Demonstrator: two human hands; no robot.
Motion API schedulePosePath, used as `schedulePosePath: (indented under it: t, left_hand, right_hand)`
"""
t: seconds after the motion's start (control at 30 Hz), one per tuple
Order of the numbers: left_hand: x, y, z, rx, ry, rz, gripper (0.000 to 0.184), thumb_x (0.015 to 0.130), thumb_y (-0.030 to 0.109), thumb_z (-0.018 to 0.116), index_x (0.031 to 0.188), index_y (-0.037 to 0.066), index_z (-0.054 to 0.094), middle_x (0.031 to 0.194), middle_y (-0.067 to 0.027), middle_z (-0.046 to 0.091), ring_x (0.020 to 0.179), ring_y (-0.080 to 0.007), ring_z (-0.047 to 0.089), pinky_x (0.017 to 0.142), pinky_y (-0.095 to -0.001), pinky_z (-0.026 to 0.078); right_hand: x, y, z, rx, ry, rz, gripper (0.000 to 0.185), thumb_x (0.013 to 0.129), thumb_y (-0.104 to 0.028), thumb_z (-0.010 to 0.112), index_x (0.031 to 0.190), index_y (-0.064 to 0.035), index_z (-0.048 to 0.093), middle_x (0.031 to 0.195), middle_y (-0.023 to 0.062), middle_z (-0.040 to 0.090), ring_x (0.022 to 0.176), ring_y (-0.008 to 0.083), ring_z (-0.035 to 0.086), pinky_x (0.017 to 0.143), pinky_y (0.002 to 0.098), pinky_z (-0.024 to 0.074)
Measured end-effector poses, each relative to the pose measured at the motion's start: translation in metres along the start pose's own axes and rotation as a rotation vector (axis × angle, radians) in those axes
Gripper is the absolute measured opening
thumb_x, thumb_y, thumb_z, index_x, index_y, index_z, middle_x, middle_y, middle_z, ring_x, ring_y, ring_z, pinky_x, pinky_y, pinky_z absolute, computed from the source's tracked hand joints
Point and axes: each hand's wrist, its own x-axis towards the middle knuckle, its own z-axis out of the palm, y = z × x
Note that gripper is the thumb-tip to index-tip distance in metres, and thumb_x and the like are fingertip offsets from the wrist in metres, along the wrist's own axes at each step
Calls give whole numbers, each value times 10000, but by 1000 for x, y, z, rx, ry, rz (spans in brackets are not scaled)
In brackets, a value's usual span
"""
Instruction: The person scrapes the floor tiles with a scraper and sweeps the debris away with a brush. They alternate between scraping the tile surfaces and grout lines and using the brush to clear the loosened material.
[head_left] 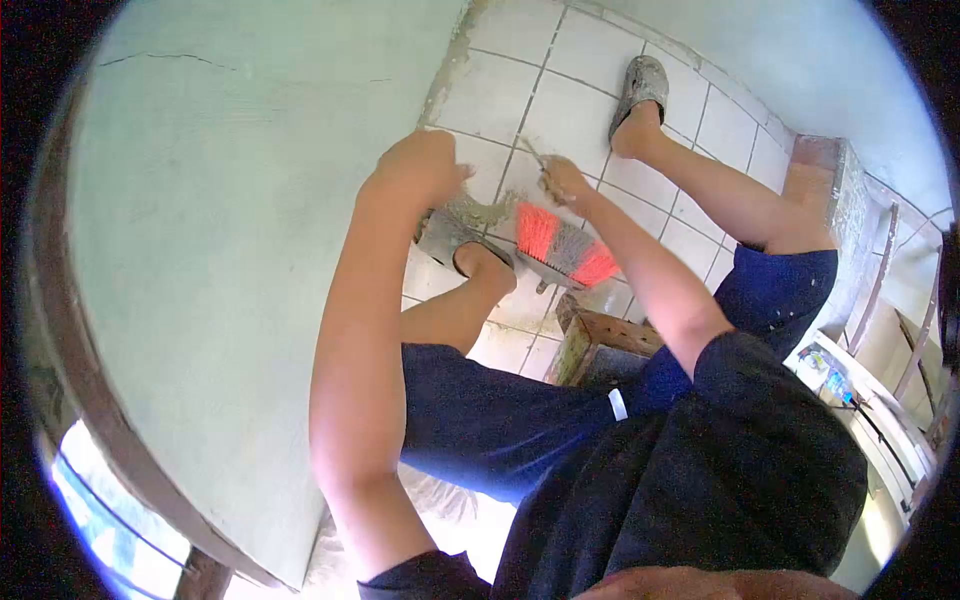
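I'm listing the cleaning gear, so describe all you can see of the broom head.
The broom head lies on white floor tiles near a grey clog. Its bristles, plastic by the look, are orange-red at both ends and grey between, and fan outward. They rise from a narrow base with a stub behind; no long handle shows. The right hand does not grip it.

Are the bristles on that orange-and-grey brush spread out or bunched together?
Spread out: the bristles of the brush fan wider at their tips than at the base.
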Motion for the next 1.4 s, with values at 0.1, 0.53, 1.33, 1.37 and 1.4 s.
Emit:
schedulePosePath:
  t: [0.1,0.53,1.33,1.37,1.4]
  left_hand:
    - [17,16,7,-122,-15,75,446,836,400,652,888,-43,673,920,-230,671,876,-324,669,772,-414,523]
    - [26,72,60,-881,102,-38,311,787,301,748,791,2,663,787,-110,690,629,-193,651,604,-313,506]
    - [-34,41,-46,-395,34,-265,302,838,183,610,976,-85,612,778,-181,669,564,-235,668,516,-347,530]
    - [-33,40,-46,-359,7,-271,304,839,189,618,982,-79,616,783,-173,672,566,-236,670,530,-353,537]
    - [-31,39,-46,-365,8,-267,304,839,189,618,982,-79,616,783,-173,672,566,-236,670,530,-353,537]
  right_hand:
    - [-43,-60,-4,1259,-127,584,226,926,-219,422,922,-60,582,636,37,567,426,145,496,369,327,396]
    - [-105,-138,-70,1955,-545,346,267,950,-266,406,964,-46,557,692,90,599,390,145,491,286,248,376]
    - [-181,40,91,-752,-135,34,1161,635,-291,812,1510,-274,48,1470,335,164,1349,504,226,1055,660,220]
    - [-179,40,92,-849,29,-47,1171,622,-294,815,1510,-277,52,1476,335,147,1349,508,222,1063,660,207]
    - [-179,42,91,-856,29,-46,1171,622,-294,815,1510,-277,52,1476,335,147,1349,508,222,1063,660,207]
